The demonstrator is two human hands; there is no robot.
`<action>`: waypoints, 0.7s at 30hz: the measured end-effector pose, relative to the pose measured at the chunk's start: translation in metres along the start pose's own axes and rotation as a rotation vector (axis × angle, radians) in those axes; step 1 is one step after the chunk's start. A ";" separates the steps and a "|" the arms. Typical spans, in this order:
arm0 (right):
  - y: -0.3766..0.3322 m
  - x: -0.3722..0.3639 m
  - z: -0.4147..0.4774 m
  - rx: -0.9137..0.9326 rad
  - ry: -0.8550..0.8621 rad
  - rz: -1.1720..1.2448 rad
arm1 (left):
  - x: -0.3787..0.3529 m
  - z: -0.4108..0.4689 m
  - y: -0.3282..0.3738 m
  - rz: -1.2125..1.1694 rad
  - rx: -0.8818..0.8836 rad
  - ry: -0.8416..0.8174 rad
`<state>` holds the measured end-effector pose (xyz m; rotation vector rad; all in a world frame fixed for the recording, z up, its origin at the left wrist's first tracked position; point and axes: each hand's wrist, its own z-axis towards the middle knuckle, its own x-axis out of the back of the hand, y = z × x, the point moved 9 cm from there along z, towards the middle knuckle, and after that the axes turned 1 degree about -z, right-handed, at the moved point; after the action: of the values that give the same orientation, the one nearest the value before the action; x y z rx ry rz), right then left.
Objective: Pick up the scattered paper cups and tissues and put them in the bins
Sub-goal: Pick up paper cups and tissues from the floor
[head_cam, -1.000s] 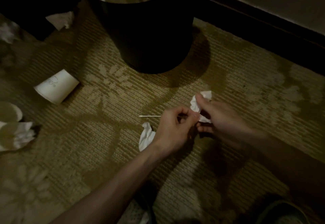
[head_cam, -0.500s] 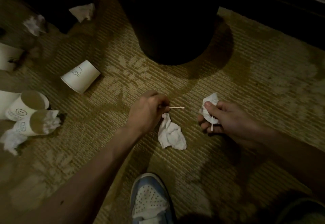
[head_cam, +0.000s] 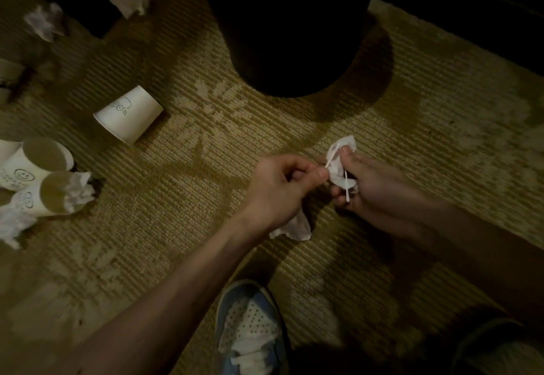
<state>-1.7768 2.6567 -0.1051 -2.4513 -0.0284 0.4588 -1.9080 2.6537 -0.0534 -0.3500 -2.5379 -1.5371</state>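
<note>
By the black bin, the left hand pinches a cotton swab; the right hand grips a crumpled tissue and 1 other swab.

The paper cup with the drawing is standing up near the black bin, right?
No. The head view shows the paper cup with the drawing lying on its side on the carpet, not standing up. It is near the black bin.
</note>
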 end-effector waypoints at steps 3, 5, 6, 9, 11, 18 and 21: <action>-0.006 -0.015 -0.004 0.039 -0.061 -0.022 | -0.010 -0.002 -0.009 -0.141 0.113 -0.008; -0.007 -0.017 -0.006 0.071 -0.037 -0.080 | -0.011 -0.004 -0.012 -0.200 0.144 0.000; -0.008 -0.018 -0.007 0.078 -0.026 -0.102 | -0.010 -0.004 -0.013 -0.201 0.142 -0.004; -0.007 -0.020 -0.009 0.057 -0.012 -0.136 | -0.001 -0.006 -0.014 -0.167 0.090 -0.005; -0.006 -0.017 -0.008 0.049 0.013 -0.110 | 0.017 -0.007 -0.013 -0.063 0.004 0.070; 0.004 -0.019 -0.007 -0.015 -0.008 -0.174 | 0.023 -0.022 -0.054 0.644 -0.093 0.092; 0.007 -0.021 -0.006 -0.015 0.003 -0.207 | 0.024 -0.017 -0.055 0.461 -0.121 0.070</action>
<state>-1.7948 2.6452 -0.0979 -2.4313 -0.2823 0.3637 -1.9455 2.6175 -0.0862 -0.8146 -2.1149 -1.4850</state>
